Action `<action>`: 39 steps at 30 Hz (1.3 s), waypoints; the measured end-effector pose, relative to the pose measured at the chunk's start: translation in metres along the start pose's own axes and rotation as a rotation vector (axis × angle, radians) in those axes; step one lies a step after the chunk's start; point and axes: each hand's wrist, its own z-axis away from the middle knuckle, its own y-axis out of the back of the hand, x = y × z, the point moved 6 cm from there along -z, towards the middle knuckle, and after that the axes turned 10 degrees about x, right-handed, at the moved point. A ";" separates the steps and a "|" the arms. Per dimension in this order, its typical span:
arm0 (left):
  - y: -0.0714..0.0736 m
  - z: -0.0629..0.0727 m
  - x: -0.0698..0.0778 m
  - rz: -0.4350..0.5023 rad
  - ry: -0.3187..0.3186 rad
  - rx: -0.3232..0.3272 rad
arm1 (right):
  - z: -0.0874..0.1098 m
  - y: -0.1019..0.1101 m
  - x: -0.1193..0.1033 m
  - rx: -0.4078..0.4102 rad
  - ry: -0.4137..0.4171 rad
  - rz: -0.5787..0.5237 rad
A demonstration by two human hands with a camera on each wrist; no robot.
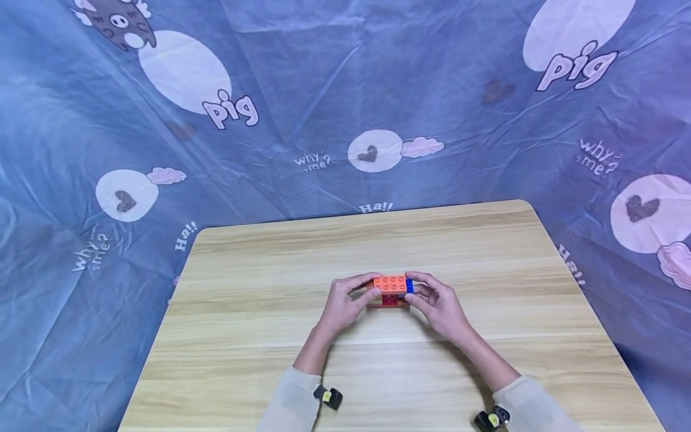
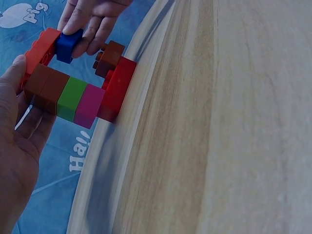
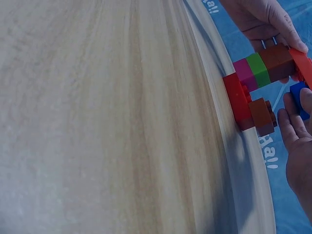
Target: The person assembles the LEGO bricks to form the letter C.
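An orange brick (image 1: 391,284) lies across the top of a small toy brick build. Below its left end a column of brown bricks (image 2: 46,88), a green brick (image 2: 72,98) and a pink brick (image 2: 89,106) stands on a long red brick (image 2: 118,90). My left hand (image 1: 345,304) grips the orange brick and the column's upper end. Between thumb and fingers, my right hand (image 1: 441,307) pinches a blue brick (image 2: 68,46) against the underside of the orange brick's right end. A shorter brown brick (image 3: 262,116) rises from the red brick's other end, apart from the blue one.
The build rests on a wooden table (image 1: 259,288), toward its middle. A blue printed cloth (image 1: 302,72) hangs behind the table and along both sides. Small dark devices with yellow marks are strapped at both sleeves (image 1: 294,396).
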 end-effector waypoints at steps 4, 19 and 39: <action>-0.001 -0.001 0.001 0.005 -0.013 0.002 | 0.001 0.001 0.002 0.006 -0.013 -0.027; -0.004 -0.003 0.005 -0.049 -0.059 -0.006 | 0.001 0.005 0.004 0.043 -0.018 -0.112; -0.004 -0.005 0.006 -0.135 -0.070 -0.010 | 0.000 0.006 0.010 0.075 -0.090 -0.157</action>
